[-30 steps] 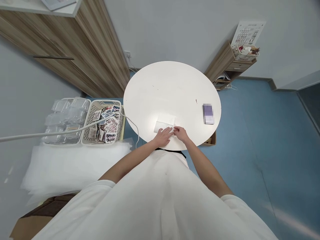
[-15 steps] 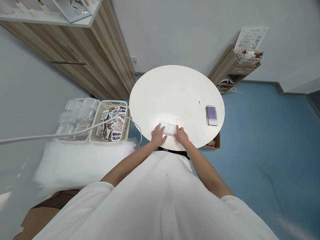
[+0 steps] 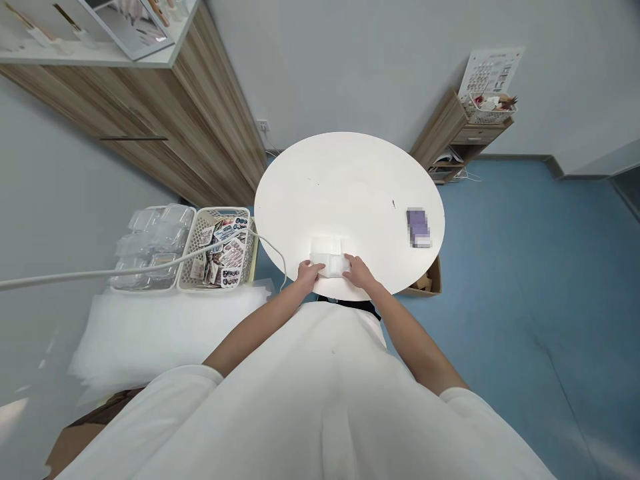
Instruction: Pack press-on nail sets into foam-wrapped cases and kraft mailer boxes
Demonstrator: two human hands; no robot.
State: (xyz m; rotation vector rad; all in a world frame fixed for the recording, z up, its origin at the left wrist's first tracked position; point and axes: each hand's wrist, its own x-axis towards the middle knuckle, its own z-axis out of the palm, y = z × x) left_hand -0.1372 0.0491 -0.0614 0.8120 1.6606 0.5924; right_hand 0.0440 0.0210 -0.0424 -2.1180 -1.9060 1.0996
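A small white, slightly translucent wrapped packet [image 3: 331, 265] lies near the front edge of the white oval table [image 3: 350, 180]. My left hand [image 3: 309, 274] is closed on its left end, with the thumb along the near side. The right end is gripped by my right hand [image 3: 359, 272], fingers over the far corner. Just beyond the packet a flat pale sheet [image 3: 326, 244] rests on the tabletop; I cannot tell whether the two are joined. What is inside the packet cannot be made out.
A blurred purple item [image 3: 419, 227] lies at the table's right. To the left, a basket of printed cards [image 3: 223, 290] stands beside clear plastic boxes [image 3: 165, 230], a white cable [image 3: 150, 267] crossing over them. White sheeting [image 3: 170, 327] is stacked nearer. An open carton [image 3: 434, 283] sits under the table's right edge.
My left hand has moved from the packet's top to its left end, its fingers now closed. The packet sits slightly nearer me, with more of the pale sheet showing behind. The view has shifted slightly.
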